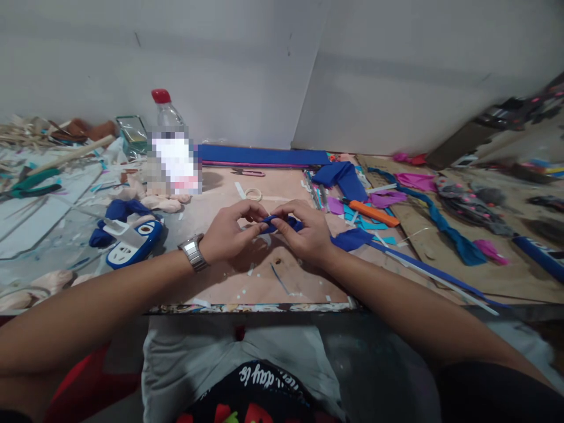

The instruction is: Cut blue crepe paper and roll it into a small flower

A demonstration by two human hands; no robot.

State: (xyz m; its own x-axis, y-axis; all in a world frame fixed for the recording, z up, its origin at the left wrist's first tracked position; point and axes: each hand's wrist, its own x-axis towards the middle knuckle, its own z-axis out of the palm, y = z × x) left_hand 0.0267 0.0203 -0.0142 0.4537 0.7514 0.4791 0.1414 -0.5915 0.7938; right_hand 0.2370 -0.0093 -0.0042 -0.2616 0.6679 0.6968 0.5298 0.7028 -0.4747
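Observation:
Between both hands, a little above the worktable, is a piece of dark blue fabric (294, 224), bunched small. My left hand (235, 229), with a metal watch on its wrist, pinches the left end of the fabric between thumb and fingertips. On the other side my right hand (306, 232) presses its thumb and curled fingers on the same piece; part of it is hidden behind those fingers. A roll of tape (253, 194) lies just beyond the left hand. To the right of the right hand lies a blue fabric strip (352, 239).
At left are a blue-and-white power strip (134, 244), green-handled pliers (35, 183) and a red-capped bottle (165, 111). Pink-handled thread snips (249, 173) lie near folded blue cloth (264, 155). Rightward are an orange cutter (374, 213) and coloured fabric scraps (416, 181).

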